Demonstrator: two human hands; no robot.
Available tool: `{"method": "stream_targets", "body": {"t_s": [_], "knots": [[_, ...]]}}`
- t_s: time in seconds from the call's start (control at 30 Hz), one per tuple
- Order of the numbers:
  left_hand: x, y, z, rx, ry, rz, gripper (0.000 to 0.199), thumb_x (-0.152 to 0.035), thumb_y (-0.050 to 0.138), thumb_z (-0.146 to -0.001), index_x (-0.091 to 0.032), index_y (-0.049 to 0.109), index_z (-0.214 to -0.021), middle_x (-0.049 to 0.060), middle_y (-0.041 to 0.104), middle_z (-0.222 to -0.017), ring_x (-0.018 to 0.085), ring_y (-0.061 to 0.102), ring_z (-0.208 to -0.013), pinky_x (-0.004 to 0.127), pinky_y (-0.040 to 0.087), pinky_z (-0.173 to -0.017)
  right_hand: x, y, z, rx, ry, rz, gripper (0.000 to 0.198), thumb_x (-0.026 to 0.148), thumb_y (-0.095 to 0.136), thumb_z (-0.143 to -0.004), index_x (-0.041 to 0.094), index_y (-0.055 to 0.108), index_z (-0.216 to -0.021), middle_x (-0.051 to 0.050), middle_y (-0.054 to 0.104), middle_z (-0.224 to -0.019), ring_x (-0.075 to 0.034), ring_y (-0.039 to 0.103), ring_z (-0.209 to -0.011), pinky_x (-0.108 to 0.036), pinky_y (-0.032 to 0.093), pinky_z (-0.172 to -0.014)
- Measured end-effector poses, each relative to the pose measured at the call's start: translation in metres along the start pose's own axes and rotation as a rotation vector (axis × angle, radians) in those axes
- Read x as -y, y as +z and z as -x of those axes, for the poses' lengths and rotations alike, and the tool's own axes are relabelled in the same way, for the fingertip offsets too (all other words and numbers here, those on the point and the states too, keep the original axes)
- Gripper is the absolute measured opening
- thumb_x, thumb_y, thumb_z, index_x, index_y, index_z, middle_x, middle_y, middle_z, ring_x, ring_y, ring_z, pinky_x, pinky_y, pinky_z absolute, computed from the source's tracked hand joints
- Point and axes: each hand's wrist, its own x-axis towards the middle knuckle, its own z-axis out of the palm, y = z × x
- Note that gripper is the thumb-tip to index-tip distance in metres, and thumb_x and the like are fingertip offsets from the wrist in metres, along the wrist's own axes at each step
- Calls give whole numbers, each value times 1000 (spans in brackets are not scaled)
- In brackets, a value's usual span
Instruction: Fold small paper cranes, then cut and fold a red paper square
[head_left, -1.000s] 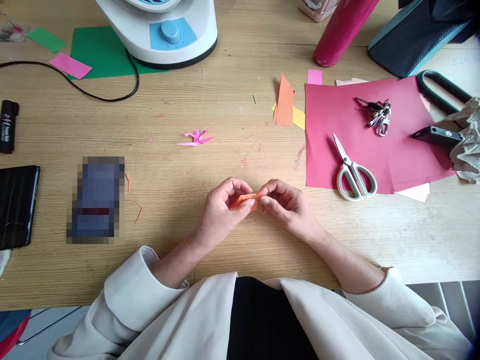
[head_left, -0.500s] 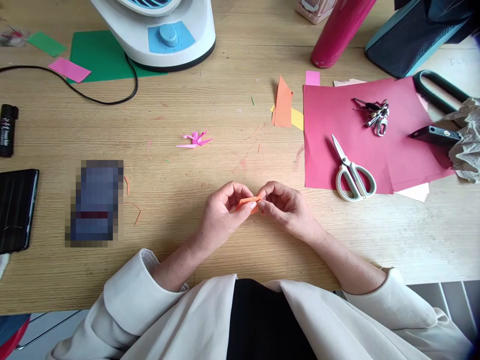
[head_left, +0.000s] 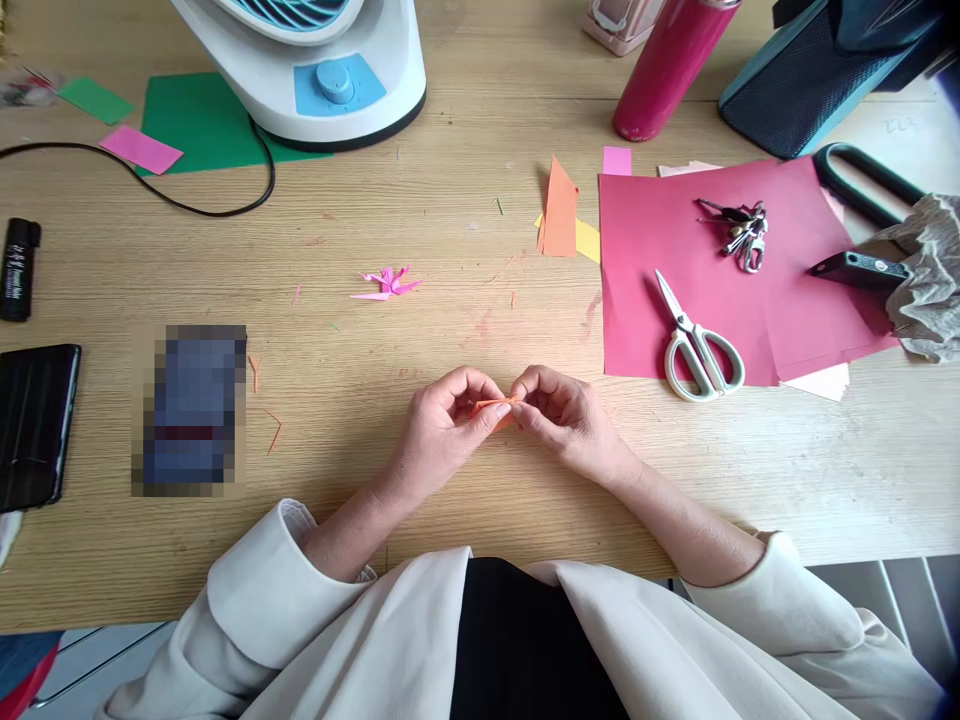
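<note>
Between my two hands is a small folded piece of orange paper (head_left: 501,419), partly hidden by the fingers. My left hand (head_left: 447,425) pinches its left side between thumb and fingers. At its right end, my right hand (head_left: 568,418) grips the edge with thumb and index finger. Both hands are close together above the wooden table. Beyond them lies a pink folded paper crane (head_left: 388,284). To the right, white-handled scissors (head_left: 700,345) rest on a sheet of dark pink paper (head_left: 645,240).
A white fan base (head_left: 375,85) with its black cable (head_left: 217,213) stands at the back left. Farther right are a pink bottle (head_left: 667,70), keys (head_left: 742,232) and orange paper (head_left: 559,215). A black phone (head_left: 37,425) and a marker (head_left: 19,270) lie left.
The orange paper has tipped slightly, so its upper face shows less, and my fingers have shifted a little around it. The whole view has moved slightly; the other objects stay put.
</note>
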Motion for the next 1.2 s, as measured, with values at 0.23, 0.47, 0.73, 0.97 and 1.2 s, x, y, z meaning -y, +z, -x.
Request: {"method": "stream_targets", "body": {"t_s": [0.23, 0.47, 0.73, 0.97, 1.2], "knots": [[0, 3, 0, -36, -28, 227, 16, -29, 73, -85, -18, 61, -82, -1, 64, -82, 11, 62, -77, 22, 50, -73, -5, 2, -1, 10, -76, 22, 21, 37, 70, -88, 20, 59, -91, -3, 61, -90, -15, 57, -78, -29, 46, -69], [-1, 0, 1, -46, 108, -95, 12, -27, 73, -84, -18, 65, -90, 2, 67, -88, 14, 64, -80, 26, 51, -75, -4, 4, 1, -45, -91, 149, 11, 26, 64, -90, 19, 58, -84, -1, 59, -79, -12, 52, -67, -26, 42, -60], [-5, -4, -1, -67, 201, -270, 10, -19, 65, -87, -18, 62, -77, 0, 60, -76, 13, 55, -72, 27, 44, -68, 0, 5, 3, -33, -139, 215, 13, 26, 64, -91, 19, 58, -82, -2, 60, -80, -13, 53, -68, -27, 42, -61], [1, -2, -3, 35, 40, 72, 17, -32, 65, -90, -19, 61, -81, -1, 54, -80, 12, 51, -74, 25, 43, -70, -1, 7, 4, -21, -73, 4, 15, 34, 61, -95, 20, 57, -99, -3, 62, -87, -15, 58, -75, -29, 47, -67], [2, 2, -5, -14, 38, 243, 15, -31, 75, -84, -19, 66, -80, -1, 65, -78, 12, 61, -75, 24, 49, -74, 4, 3, 1, 7, -165, 120, 26, 44, 57, -97, 19, 63, -90, -5, 60, -92, -17, 57, -85, -31, 47, -75]]}}
